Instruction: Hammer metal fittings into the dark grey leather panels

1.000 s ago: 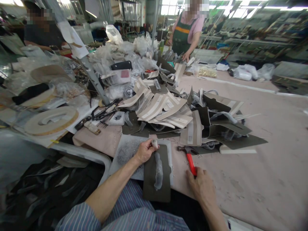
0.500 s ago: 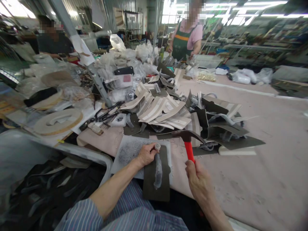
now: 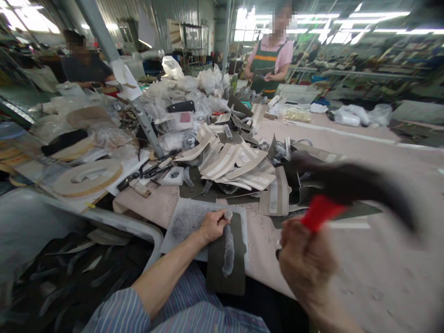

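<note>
My left hand [image 3: 212, 226] pinches a short metal punch [image 3: 228, 214] upright, its round top showing. The punch stands at the upper end of a strap handle wrapped in clear plastic [image 3: 228, 252], which lies on a flat dark panel [image 3: 236, 277]. Part of the panel rests on a pale, pitted board [image 3: 183, 219], and its near end hangs over the table edge. In the air to the right, my right hand [image 3: 307, 263] grips a claw hammer by its red handle [image 3: 322, 212]. The dark hammer head is blurred by motion.
Ahead lies a heap of beige and dark panels [image 3: 239, 162]. At left are a tape roll [image 3: 88, 178], hand tools [image 3: 163, 164] and a grey bin [image 3: 152, 226] holding dark pieces. A slanted metal post [image 3: 147, 125] rises there. A co-worker in an apron [image 3: 267, 62] stands across the table.
My right hand has lifted the hammer up and to the right, away from the punch, and turned it. My left hand, the punch and the dark panel have stayed in place.
</note>
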Demonstrator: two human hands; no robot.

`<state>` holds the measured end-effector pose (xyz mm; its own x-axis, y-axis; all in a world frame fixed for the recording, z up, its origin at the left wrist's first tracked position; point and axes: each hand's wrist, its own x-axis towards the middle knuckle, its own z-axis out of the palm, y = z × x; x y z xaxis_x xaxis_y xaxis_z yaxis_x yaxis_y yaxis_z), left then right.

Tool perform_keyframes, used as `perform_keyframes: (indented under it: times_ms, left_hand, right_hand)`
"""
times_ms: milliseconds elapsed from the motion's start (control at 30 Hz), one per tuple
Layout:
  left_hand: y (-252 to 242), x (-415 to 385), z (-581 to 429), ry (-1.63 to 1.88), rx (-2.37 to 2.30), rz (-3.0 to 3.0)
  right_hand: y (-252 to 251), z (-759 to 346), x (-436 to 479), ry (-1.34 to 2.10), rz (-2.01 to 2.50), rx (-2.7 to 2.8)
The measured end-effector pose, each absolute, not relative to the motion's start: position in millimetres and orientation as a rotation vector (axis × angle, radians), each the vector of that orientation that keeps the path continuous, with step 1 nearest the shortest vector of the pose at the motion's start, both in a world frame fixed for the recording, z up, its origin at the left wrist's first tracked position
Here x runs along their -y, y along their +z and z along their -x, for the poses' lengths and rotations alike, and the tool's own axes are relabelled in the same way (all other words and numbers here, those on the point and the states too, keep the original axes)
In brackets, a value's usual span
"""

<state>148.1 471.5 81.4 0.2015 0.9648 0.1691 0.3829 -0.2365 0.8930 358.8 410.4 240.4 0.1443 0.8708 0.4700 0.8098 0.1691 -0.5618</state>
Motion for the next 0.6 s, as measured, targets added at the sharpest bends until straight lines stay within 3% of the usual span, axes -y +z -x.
perform_keyframes:
  times_ms: [133,367,500,600]
  left_hand:
    - [82,-471,-149,0.985,-1.291,-1.749]
    - [84,-470,-148,1.008,-1.262,-1.762]
    - [83,-470,-148,1.019,-1.267,-1.738]
    - [84,-469,-149,1.035,-1.264,-1.722]
  right_hand:
    - [186,-363,-406,0.443,1.932,2.163]
    - [135,-407,-407,0.75,2.166,1.982]
    - [107,-408,-400,0.397,2.318,1.994]
    - [111,-372,-393,0.29,1.995,1.96]
